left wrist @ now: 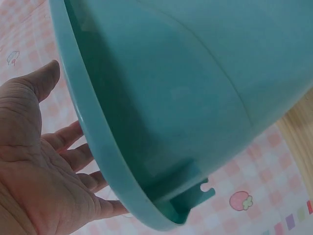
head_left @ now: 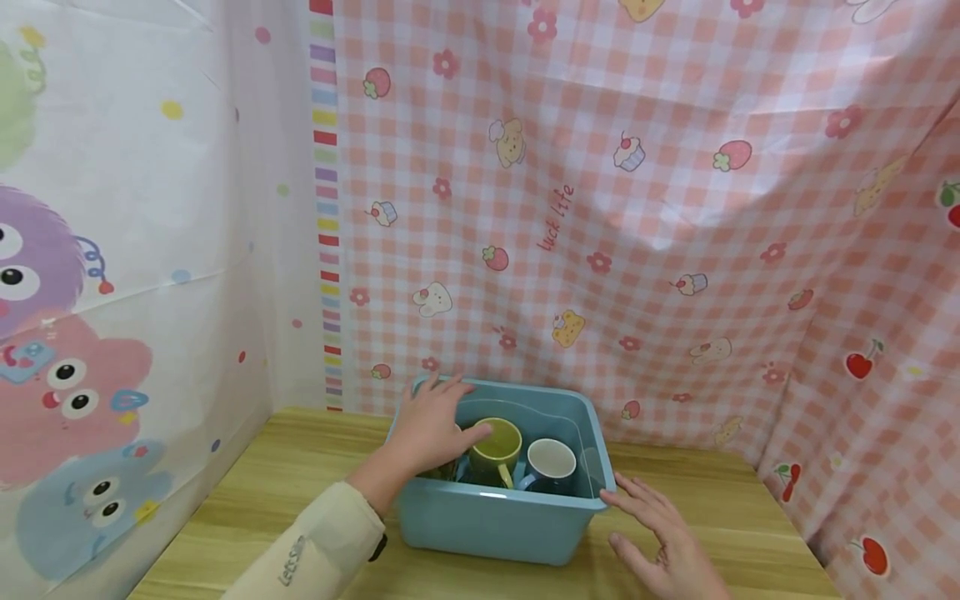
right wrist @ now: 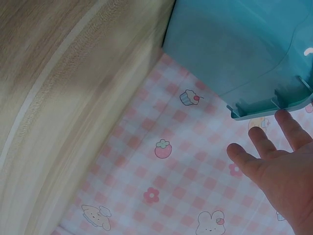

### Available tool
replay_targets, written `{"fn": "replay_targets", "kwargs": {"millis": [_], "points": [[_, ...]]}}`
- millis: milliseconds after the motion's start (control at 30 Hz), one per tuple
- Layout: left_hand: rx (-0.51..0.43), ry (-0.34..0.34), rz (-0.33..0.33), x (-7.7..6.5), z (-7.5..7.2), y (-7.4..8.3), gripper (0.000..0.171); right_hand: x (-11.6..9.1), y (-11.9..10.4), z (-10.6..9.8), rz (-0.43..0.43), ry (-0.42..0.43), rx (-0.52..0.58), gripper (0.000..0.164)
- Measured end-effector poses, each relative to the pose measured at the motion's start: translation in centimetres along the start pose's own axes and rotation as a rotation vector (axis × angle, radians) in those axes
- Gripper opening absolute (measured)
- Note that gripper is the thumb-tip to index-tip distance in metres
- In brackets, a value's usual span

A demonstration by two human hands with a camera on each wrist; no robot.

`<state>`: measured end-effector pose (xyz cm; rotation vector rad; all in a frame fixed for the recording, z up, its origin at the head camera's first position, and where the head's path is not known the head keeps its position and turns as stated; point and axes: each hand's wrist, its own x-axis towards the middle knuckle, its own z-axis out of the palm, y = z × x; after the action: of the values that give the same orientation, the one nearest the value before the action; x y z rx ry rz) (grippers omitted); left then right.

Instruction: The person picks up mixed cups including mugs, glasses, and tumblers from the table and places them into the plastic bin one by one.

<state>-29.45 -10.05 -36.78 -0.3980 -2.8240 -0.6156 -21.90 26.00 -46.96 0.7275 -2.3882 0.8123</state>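
A blue plastic bin (head_left: 495, 525) stands on the wooden table. Inside it are a yellow-green mug (head_left: 498, 454) and a mug with a white inside and a blue outside (head_left: 552, 460). My left hand (head_left: 430, 429) reaches over the bin's left side, fingers spread toward the far rim, and its thumb overlaps the yellow-green mug in the head view. In the left wrist view its fingers (left wrist: 78, 159) lie along the bin's rim. The right hand (head_left: 663, 533) is at the near right corner, fingers extended, with fingertips (right wrist: 282, 116) right at the rim. Part of the bin's left side is hidden behind my left hand.
The wooden table (head_left: 247, 500) extends to both sides of the bin. Right behind it hangs a pink checked cloth (head_left: 600, 275). A white cloth with cartoon figures (head_left: 172, 275) covers the left side, and more checked cloth with cherries (head_left: 885, 433) hangs at the right.
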Motion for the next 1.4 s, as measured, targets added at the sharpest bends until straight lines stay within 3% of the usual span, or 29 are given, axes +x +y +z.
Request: {"fn": "replay_targets", "kwargs": {"millis": [567,900,1400], "points": [[-0.074,0.026,-0.043,-1.5,-0.6,-2.5,0.071,-0.1,0.1,0.3,-0.032,0.021,0.026,0.064],[-0.094,0.121,-0.020,-2.6,-1.0,-4.6,0.067,0.0,0.0,0.3,-0.063,0.039,0.033,0.066],[-0.115,0.179,-0.072,-4.8,-1.4,-7.6,0.067,-0.2,0.2,0.2,0.001,0.004,0.016,0.061]]}}
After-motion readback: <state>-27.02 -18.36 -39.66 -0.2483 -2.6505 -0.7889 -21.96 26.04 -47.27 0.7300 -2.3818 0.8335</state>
